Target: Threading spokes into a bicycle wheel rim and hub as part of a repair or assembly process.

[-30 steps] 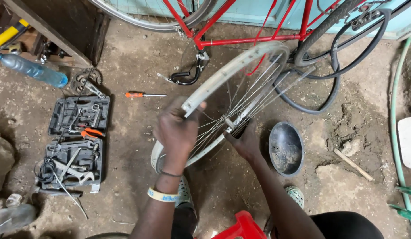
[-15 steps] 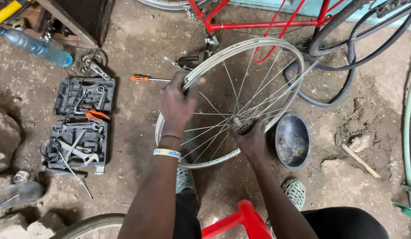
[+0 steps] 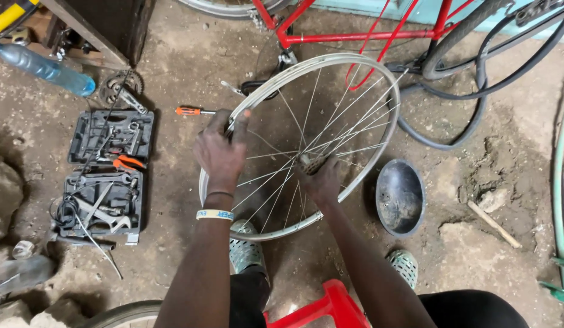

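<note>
A bare silver bicycle wheel rim with thin spokes is held above the dirt floor, its face turned up toward me. My left hand, with a pale band at the wrist, grips the rim's left edge. My right hand reaches through the spokes and holds the hub at the centre. Just left of the rim an orange-handled screwdriver lies on the ground.
An open black tool case with wrenches and pliers lies at the left. A black bowl sits right of the wheel, a loose black tyre behind it. A red bike frame stands at the back. A blue bottle lies far left, a red stool between my feet.
The wheel has tipped from an edge-on slant to lie nearly flat, face up. My left hand slid along the rim to its left edge; my right hand stayed at the hub.
</note>
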